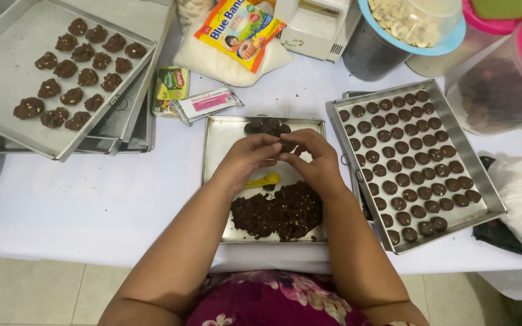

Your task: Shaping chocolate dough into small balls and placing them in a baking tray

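My left hand [250, 154] and my right hand [312, 156] meet fingertip to fingertip over a small metal tray [215, 151], pinching a dark lump of chocolate dough [286, 145] between them. In the near half of the tray lies a heap of crumbly dark dough [279, 211]. A yellow spoon [262, 180] rests just under my left hand. A few shaped dark pieces [267, 126] sit at the tray's far edge.
A large tray [484, 187] on the right holds rows of round dark cookies. At the far left, stacked trays [7, 66] carry rougher dark cookies. Packets, a white bag, a white appliance and lidded tubs stand along the back. A white plastic bag lies at the right edge.
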